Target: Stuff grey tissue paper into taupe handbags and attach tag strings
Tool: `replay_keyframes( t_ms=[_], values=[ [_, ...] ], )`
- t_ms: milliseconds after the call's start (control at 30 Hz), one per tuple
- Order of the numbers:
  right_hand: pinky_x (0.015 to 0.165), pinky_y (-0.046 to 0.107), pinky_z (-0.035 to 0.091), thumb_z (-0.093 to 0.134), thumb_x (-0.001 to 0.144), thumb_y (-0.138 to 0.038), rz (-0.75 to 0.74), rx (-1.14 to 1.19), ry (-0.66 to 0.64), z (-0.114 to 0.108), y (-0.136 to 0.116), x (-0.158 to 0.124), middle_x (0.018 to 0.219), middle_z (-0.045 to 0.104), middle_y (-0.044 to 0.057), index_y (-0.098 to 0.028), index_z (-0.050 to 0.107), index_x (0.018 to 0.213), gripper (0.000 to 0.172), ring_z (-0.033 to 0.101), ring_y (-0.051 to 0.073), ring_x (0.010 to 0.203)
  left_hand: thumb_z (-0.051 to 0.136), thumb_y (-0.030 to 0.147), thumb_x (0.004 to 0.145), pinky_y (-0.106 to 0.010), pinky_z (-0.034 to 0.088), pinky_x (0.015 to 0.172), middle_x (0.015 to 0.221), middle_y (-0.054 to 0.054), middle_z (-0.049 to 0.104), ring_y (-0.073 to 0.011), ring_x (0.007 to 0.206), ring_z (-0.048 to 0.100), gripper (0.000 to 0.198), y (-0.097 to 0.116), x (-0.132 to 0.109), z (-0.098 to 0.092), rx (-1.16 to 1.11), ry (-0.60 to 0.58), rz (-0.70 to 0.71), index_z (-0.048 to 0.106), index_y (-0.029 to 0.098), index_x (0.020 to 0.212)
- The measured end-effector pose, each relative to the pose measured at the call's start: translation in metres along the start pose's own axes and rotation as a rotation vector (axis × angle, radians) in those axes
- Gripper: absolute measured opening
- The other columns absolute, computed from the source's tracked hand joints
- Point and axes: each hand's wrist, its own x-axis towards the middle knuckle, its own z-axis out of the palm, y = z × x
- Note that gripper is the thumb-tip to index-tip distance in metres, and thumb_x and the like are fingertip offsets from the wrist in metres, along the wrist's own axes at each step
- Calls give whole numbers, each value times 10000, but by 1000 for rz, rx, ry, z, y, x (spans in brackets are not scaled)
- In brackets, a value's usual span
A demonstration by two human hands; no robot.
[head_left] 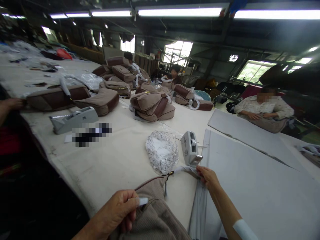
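A taupe bag [160, 216] lies at the table's near edge, its lower part cut off by the frame. My left hand [122, 210] is closed in a pinch on a small white strip [143, 201], over the bag's left side. Wrapped in white material, the bag's strap [186, 169] runs right from a metal ring at the bag's top corner. My right hand [206, 176] pinches the strap's far end. Just beyond it stands a grey tape dispenser [191, 148], beside a basket-like round heap of white pieces [162, 150].
Finished-looking bags [152, 103] are piled mid-table. Another dispenser [75, 120] stands at left near a person's hand [12, 104]. Large pale sheets [240, 176] cover the right side. A seated person [265, 106] holds a bag at the far right.
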Motion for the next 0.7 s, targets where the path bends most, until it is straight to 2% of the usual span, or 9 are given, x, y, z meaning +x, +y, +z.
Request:
replay_keyframes(
  t_ms=[67, 133, 167, 233, 300, 367, 500, 700],
  values=[
    [451, 237, 298, 648, 704, -434, 10, 61, 7, 0, -9, -23, 735, 614, 23, -194, 557, 664, 259, 476, 130, 568, 597, 475, 679, -157, 279, 368, 497, 46, 540, -59, 360, 461, 333, 6, -5, 0, -13, -18, -10, 469, 169, 644],
    [443, 227, 276, 708, 630, -455, -2, 125, -87, 1, -23, -55, 806, 633, 26, -200, 591, 698, 288, 447, 110, 556, 601, 427, 670, -157, 287, 370, 500, 41, 548, -62, 370, 474, 289, 11, -7, 0, -23, -30, -14, 487, 163, 640],
    [434, 216, 253, 742, 596, -464, -8, 156, -174, 4, -31, -73, 796, 630, 23, -194, 606, 708, 322, 415, 90, 528, 602, 411, 664, -158, 289, 368, 498, 41, 548, -63, 372, 477, 273, 13, -8, 0, -27, -30, -14, 491, 163, 636],
    [424, 197, 189, 773, 585, -492, 26, 195, -443, 15, -48, -111, 739, 615, 22, -162, 613, 695, 382, 342, 48, 470, 603, 396, 652, -161, 293, 366, 493, 41, 546, -65, 371, 477, 258, 15, -9, 1, -30, -18, -10, 493, 163, 633],
    [414, 198, 132, 755, 610, -536, 72, 142, -650, 32, -59, -146, 635, 582, 10, -136, 613, 671, 429, 282, 22, 416, 597, 390, 649, -163, 303, 372, 496, 40, 546, -61, 370, 471, 249, 15, -11, 3, -22, 0, -2, 498, 162, 640],
    [405, 196, 117, 737, 630, -555, 110, 65, -762, 53, -65, -173, 567, 550, -8, -126, 608, 660, 449, 276, 12, 387, 583, 378, 656, -162, 302, 374, 502, 39, 547, -56, 367, 462, 232, 14, -12, 4, -7, 20, 13, 506, 159, 652],
    [392, 179, 142, 727, 647, -548, 127, -16, -793, 84, -66, -195, 517, 515, -25, -119, 600, 639, 447, 313, 12, 372, 543, 322, 686, -157, 298, 371, 506, 44, 541, -54, 367, 456, 168, 10, -14, 7, -5, 37, 55, 524, 155, 687],
    [372, 159, 155, 732, 639, -535, 134, -22, -724, 102, -62, -200, 603, 603, 7, -116, 589, 634, 442, 330, 5, 370, 499, 270, 731, -168, 331, 388, 534, 31, 554, -71, 393, 476, 122, 1, -14, 6, 20, 48, 110, 531, 155, 705]
  ],
)
